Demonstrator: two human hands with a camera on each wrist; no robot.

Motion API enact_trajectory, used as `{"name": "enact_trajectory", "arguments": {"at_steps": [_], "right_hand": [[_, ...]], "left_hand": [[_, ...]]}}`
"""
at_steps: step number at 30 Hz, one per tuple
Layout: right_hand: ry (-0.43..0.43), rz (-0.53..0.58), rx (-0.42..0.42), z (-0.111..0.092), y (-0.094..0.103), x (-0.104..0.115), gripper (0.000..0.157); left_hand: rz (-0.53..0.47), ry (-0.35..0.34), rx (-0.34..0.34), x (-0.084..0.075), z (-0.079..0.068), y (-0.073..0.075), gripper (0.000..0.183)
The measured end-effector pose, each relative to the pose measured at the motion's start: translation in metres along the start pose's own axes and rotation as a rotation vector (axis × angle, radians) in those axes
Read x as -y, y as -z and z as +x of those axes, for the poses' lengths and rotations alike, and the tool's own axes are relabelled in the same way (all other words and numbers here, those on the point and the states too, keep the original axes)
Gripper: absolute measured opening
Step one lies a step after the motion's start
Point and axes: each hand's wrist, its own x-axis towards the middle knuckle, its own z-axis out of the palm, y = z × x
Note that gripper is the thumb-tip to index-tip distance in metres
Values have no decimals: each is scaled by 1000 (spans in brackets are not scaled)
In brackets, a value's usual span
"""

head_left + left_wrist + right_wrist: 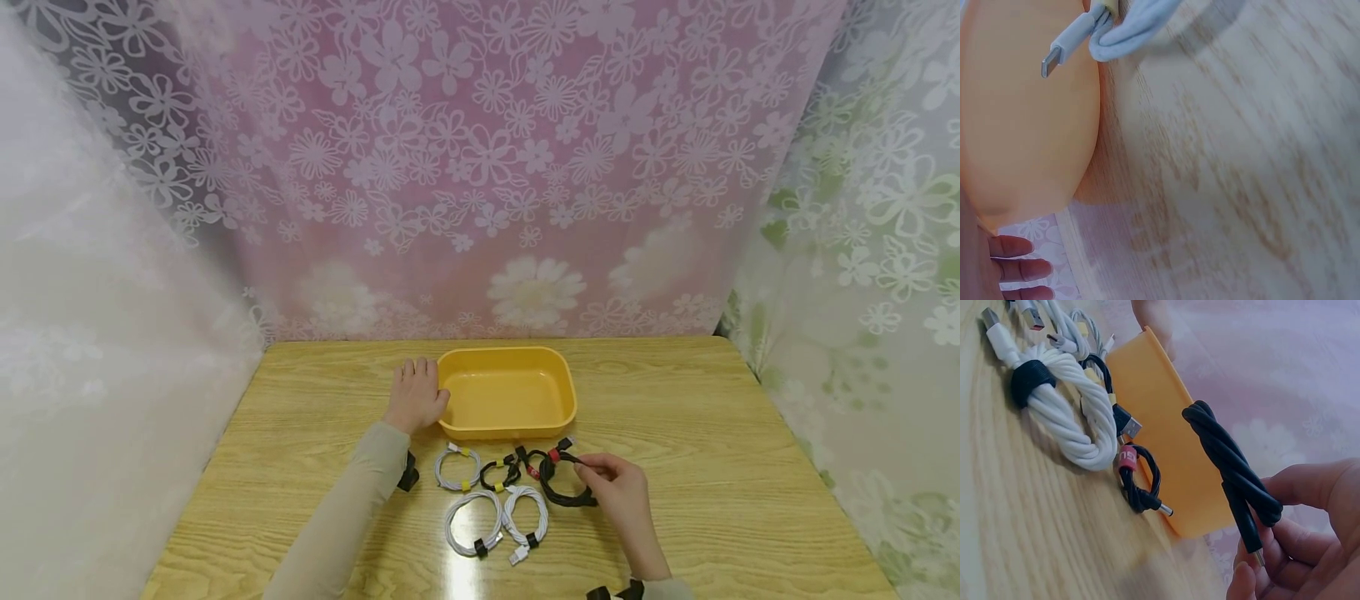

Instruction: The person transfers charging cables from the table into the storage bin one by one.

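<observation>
My left hand [416,396] holds the left side of the yellow plastic bin [502,433], its thumb over the rim and its fingers along the outside. Between the thumb and fingers of my right hand [618,492] is a coiled black cable [1229,462] with a red tie. In the right wrist view this coil is up off the table, in front of the bin. Close to it lies a small black cable [1155,472] with a red tie and a barrel plug. Beside that is a black cable [486,481] with yellow ties.
A thin white cable [438,475] with yellow ties lies before the bin. Nearer are two thicker white coils, a left one [450,521] and a right one [543,508], both with black straps. Flowered curtains [480,167] hang behind and beside the wooden table [675,400].
</observation>
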Motion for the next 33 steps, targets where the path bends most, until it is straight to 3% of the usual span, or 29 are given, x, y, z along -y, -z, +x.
{"name": "enact_trajectory", "arguments": {"at_steps": [18, 33], "right_hand": [[10, 28, 17, 11, -3, 16, 17], [68, 24, -16, 28, -13, 27, 12]], "left_hand": [[5, -13, -5, 4, 1, -6, 26], [-1, -16, -31, 4, 1, -6, 24]]}}
